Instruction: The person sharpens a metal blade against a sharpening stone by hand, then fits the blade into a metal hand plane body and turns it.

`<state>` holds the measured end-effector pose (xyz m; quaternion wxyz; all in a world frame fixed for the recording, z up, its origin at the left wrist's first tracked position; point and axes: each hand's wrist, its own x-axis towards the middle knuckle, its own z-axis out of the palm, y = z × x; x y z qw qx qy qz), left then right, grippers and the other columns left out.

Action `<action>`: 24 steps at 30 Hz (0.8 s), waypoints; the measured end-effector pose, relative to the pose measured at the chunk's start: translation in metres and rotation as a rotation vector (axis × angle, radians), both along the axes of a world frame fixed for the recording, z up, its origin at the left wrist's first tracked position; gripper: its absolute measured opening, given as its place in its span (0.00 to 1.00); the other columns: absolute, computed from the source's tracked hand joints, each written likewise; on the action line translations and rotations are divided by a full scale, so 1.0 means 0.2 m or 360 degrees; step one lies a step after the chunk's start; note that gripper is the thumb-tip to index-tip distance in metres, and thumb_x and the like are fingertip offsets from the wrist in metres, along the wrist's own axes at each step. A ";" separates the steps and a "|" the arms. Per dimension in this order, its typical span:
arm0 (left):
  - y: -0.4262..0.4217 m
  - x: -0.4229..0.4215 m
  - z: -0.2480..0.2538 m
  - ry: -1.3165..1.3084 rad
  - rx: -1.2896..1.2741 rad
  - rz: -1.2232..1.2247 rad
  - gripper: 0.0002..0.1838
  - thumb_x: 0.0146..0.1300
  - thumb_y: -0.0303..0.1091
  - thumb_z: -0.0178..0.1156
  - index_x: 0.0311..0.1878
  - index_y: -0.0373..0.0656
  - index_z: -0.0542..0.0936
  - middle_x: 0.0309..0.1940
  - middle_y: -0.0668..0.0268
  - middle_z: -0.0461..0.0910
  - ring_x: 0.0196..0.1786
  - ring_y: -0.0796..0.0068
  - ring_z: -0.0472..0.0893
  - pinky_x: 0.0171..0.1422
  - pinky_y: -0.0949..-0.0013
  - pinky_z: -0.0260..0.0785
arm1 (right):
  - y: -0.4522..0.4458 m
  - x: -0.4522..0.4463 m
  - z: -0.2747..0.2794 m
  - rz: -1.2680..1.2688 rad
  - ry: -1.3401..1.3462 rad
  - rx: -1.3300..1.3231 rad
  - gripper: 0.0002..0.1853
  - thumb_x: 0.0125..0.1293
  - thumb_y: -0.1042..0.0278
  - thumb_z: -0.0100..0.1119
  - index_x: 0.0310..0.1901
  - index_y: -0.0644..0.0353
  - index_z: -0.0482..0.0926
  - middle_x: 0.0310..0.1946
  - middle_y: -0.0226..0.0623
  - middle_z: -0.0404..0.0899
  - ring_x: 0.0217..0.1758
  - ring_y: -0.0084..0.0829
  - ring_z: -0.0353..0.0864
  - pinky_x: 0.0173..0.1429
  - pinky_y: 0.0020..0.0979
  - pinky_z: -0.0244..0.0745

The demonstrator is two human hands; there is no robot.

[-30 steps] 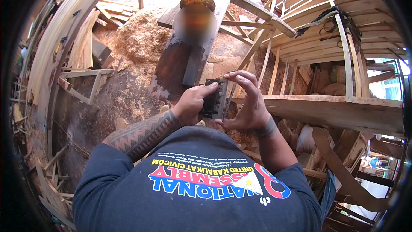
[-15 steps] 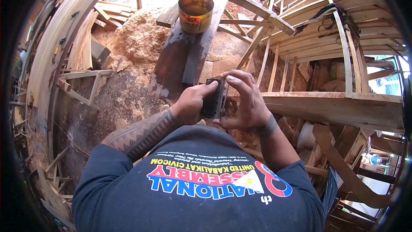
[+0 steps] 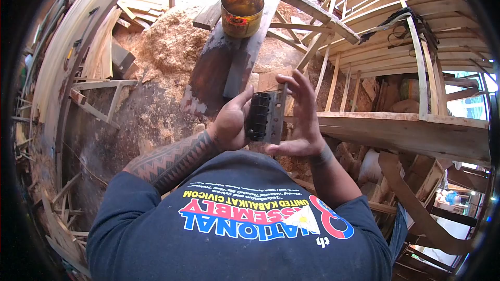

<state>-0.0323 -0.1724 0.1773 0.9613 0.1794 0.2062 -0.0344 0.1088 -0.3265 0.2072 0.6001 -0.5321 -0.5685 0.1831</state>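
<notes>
Left hand [image 3: 228, 125] holding dark slotted block [image 3: 264, 118], centre of frame; right hand [image 3: 306, 122] curved wide at block's right edge, fingertip contact hard to tell; yellow tin [image 3: 242, 23] on plank [image 3: 208, 75], upper centre

A woodworking workshop (a rough one), with heaped wood shavings [image 3: 174, 36], stacked planks [image 3: 138, 8] and timber frames [image 3: 341, 86].

A dark navy short-sleeved shirt [image 3: 156, 229] carries blue "NATIONAL" [image 3: 242, 229], pinkish-red "ASSEMBLY" [image 3: 224, 213] and yellow "UNITED KABALIKAT CIVICOM" [image 3: 239, 202] lettering (upside down from above), beside a white triangle [image 3: 307, 222] with a yellow emblem. Zigzag tattoos [image 3: 174, 162] cover the left forearm; a patterned band [image 3: 322, 154] circles the right wrist.
</notes>
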 end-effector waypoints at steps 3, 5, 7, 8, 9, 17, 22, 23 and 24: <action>-0.01 -0.01 -0.02 -0.0080 0.0004 -0.0007 0.37 0.90 0.67 0.36 0.70 0.43 0.80 0.47 0.58 0.89 0.51 0.55 0.91 0.62 0.48 0.86 | 0.01 -0.04 -0.04 0.0047 0.0030 -0.0136 0.78 0.44 0.45 0.98 0.90 0.66 0.54 0.85 0.51 0.64 0.90 0.48 0.62 0.93 0.49 0.54; 0.00 -0.01 -0.07 -0.0139 -0.0044 -0.0005 0.37 0.91 0.66 0.36 0.71 0.43 0.79 0.47 0.58 0.89 0.50 0.55 0.91 0.62 0.49 0.86 | 0.01 -0.06 -0.06 0.0010 0.0005 -0.0239 0.77 0.46 0.41 0.96 0.90 0.65 0.55 0.86 0.51 0.64 0.92 0.49 0.60 0.93 0.49 0.52; 0.00 -0.01 -0.10 -0.0194 -0.0109 0.0007 0.35 0.92 0.64 0.36 0.72 0.44 0.79 0.48 0.58 0.89 0.50 0.56 0.91 0.62 0.49 0.86 | 0.01 -0.07 -0.07 -0.0010 0.0045 -0.0296 0.76 0.47 0.39 0.95 0.90 0.64 0.56 0.87 0.50 0.63 0.92 0.49 0.59 0.94 0.49 0.52; 0.00 -0.01 -0.10 -0.0157 -0.0100 0.0024 0.34 0.93 0.62 0.36 0.72 0.44 0.79 0.49 0.59 0.89 0.50 0.57 0.91 0.62 0.49 0.86 | 0.01 -0.07 -0.08 -0.0001 0.0028 -0.0294 0.76 0.47 0.39 0.95 0.90 0.64 0.56 0.86 0.50 0.64 0.92 0.49 0.59 0.94 0.48 0.52; 0.00 -0.01 -0.09 -0.0119 -0.0092 0.0041 0.32 0.93 0.60 0.36 0.73 0.45 0.79 0.50 0.59 0.89 0.50 0.58 0.91 0.62 0.50 0.86 | 0.01 -0.06 -0.10 0.0006 0.0011 -0.0293 0.76 0.47 0.39 0.95 0.90 0.64 0.56 0.86 0.49 0.64 0.92 0.49 0.59 0.93 0.48 0.52; -0.03 -0.01 -0.04 -0.0165 0.0048 0.0107 0.27 0.95 0.53 0.39 0.76 0.46 0.78 0.58 0.63 0.89 0.57 0.65 0.90 0.66 0.53 0.86 | 0.02 -0.06 -0.08 -0.0024 -0.0174 -0.0398 0.74 0.47 0.40 0.94 0.89 0.64 0.57 0.84 0.52 0.66 0.90 0.51 0.61 0.93 0.49 0.53; -0.04 -0.01 0.01 -0.0110 0.0073 0.0052 0.28 0.94 0.53 0.40 0.78 0.46 0.77 0.63 0.59 0.88 0.60 0.63 0.90 0.69 0.53 0.85 | 0.00 -0.04 -0.08 -0.0059 -0.0369 -0.0438 0.73 0.47 0.40 0.93 0.88 0.64 0.58 0.83 0.55 0.67 0.89 0.56 0.62 0.92 0.51 0.53; -0.04 -0.01 0.01 -0.0081 0.0109 0.0035 0.28 0.94 0.53 0.40 0.78 0.45 0.77 0.63 0.59 0.88 0.61 0.63 0.90 0.69 0.52 0.85 | -0.01 -0.04 -0.08 -0.0059 -0.0364 -0.0453 0.73 0.46 0.40 0.93 0.88 0.64 0.58 0.83 0.55 0.67 0.89 0.57 0.62 0.92 0.52 0.53; -0.04 -0.01 0.01 -0.0051 0.0144 0.0017 0.28 0.94 0.53 0.40 0.78 0.45 0.77 0.63 0.59 0.88 0.61 0.63 0.90 0.69 0.52 0.85 | -0.01 -0.03 -0.07 -0.0059 -0.0359 -0.0468 0.73 0.46 0.40 0.93 0.88 0.64 0.58 0.83 0.56 0.67 0.89 0.58 0.62 0.92 0.52 0.53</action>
